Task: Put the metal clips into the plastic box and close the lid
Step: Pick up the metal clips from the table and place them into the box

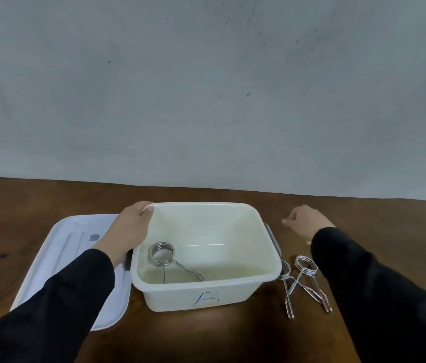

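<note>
A cream plastic box (235, 282) stands open in the middle of the wooden table, with a blue mark on its front wall. One metal clip (166, 255) lies inside, at the left of its floor. My left hand (130, 227) grips the box's far left corner, thumb over the rim. Two more metal clips (305, 280) lie crossed on the table just right of the box. My right hand (305, 222) hovers beyond those clips, right of the box, fingers loosely curled and holding nothing. The white lid (75, 252) lies flat to the left of the box, partly under my left sleeve.
The brown wooden table (206, 336) runs back to a plain grey wall (206, 87). A dark latch (272, 237) sticks out from the box's right side, and another shows on its left wall by my left wrist.
</note>
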